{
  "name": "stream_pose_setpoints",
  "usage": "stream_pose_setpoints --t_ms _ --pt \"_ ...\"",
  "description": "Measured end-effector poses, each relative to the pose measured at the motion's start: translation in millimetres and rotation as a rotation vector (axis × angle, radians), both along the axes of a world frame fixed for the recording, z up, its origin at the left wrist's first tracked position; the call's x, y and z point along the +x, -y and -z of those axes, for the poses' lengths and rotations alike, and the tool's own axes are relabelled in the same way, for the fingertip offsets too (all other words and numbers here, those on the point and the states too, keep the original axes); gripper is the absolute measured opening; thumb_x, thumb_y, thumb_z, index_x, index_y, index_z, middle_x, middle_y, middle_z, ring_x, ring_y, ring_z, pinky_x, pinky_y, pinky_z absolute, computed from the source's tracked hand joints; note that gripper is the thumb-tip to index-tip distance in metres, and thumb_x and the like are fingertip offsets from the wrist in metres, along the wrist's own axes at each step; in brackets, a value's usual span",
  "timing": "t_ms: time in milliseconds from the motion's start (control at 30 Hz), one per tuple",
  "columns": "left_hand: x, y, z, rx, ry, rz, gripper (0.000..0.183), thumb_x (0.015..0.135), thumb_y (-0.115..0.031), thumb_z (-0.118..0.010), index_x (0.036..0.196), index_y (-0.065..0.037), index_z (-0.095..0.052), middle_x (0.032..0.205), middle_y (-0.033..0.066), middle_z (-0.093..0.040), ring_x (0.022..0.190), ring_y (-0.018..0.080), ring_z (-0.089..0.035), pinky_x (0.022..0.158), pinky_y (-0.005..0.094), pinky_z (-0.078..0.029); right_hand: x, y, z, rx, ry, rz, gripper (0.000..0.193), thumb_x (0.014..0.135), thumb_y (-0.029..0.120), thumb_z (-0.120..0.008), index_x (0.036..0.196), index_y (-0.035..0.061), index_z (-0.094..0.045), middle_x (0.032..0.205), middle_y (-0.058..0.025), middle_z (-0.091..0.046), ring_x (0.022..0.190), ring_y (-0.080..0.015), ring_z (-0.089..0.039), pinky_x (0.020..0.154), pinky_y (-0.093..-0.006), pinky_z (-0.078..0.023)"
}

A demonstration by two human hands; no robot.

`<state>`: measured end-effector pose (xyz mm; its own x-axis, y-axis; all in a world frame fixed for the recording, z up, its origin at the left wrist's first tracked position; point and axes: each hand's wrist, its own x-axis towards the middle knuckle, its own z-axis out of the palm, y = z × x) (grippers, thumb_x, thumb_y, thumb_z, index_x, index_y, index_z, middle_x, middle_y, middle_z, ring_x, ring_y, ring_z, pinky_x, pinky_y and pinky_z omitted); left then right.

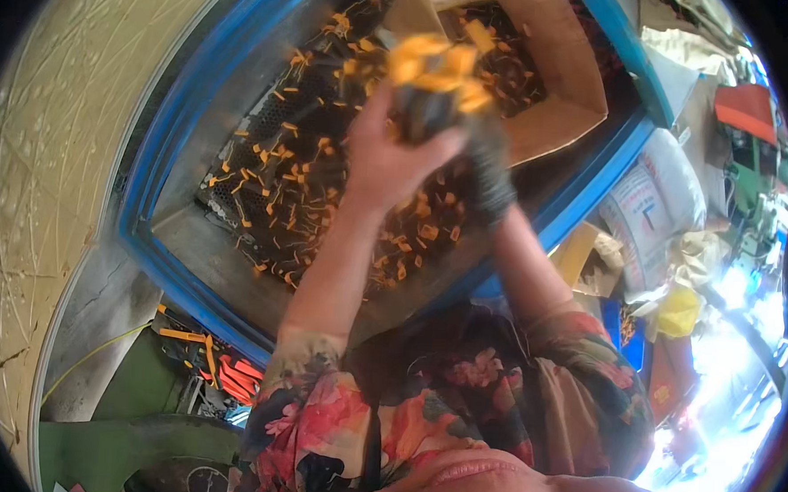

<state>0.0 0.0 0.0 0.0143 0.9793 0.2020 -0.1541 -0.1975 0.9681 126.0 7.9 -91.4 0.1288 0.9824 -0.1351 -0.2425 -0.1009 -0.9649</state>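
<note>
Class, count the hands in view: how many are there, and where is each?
2: the bare left hand at the left of a blurred orange bundle, and the dark-gloved right hand at its right, above the bin. Some fingers are hidden.

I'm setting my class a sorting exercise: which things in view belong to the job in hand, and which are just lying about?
Apparently in the job:
blurred orange-and-black handful, at the left hand and dark-gloved right hand
loose orange pieces below
blue-rimmed bin
open cardboard box within its rim

Apparently just lying about:
white sack, right
yellow bundle, right
red pieces, lower left
</note>
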Motion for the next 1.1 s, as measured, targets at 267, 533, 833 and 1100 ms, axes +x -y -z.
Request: stream_pose_setpoints --t_ms 267,533,833,1100 --pt "-8 -33 34 -0.069 -0.285 0.064 0.057 0.083 -0.030 -0.065 0.126 0.000 -0.046 0.114 0.0146 -0.055 0.105 0.0245 -0.054 0.089 0.0373 -0.044 87 -20 -82 0.178 0.731 0.081 0.033 0.092 0.020 -0.055 0.118 0.0007 -0.058 0.109 -0.0056 -0.062 0.094 -0.0124 -0.058 0.082 -0.0275 -0.047" --pt "-145 232 183 -0.833 -0.323 -0.868 0.049 0.088 -0.016 -0.063 0.127 0.004 -0.041 0.121 0.0171 -0.051 0.106 0.0260 -0.053 0.087 0.0391 -0.044 -27 92 79 -0.085 0.642 -0.911 0.047 0.087 0.034 -0.059 0.127 0.0097 -0.053 0.122 -0.0113 -0.058 0.108 -0.0230 -0.056 0.093 -0.0369 -0.044" --pt "-65 300 193 -1.269 0.114 -1.084 0.056 0.085 -0.028 -0.064 0.125 0.004 -0.042 0.114 0.0180 -0.055 0.098 0.0249 -0.058 0.085 0.0342 -0.046 -98 98 151 0.412 1.572 -0.990 0.066 0.086 0.056 -0.048 0.139 0.0177 -0.040 0.145 -0.0093 -0.035 0.133 -0.0302 -0.033 0.108 -0.0478 -0.027" --pt "-39 288 187 -1.409 -0.223 -0.847 0.088 0.077 -0.041 -0.071 0.140 0.002 -0.028 0.133 0.0229 -0.045 0.120 0.0328 -0.048 0.099 0.0411 -0.038 -87 111 116 -0.097 1.112 -1.240 0.070 0.080 0.058 -0.058 0.134 0.0142 -0.047 0.131 -0.0150 -0.053 0.120 -0.0303 -0.050 0.103 -0.0432 -0.038"
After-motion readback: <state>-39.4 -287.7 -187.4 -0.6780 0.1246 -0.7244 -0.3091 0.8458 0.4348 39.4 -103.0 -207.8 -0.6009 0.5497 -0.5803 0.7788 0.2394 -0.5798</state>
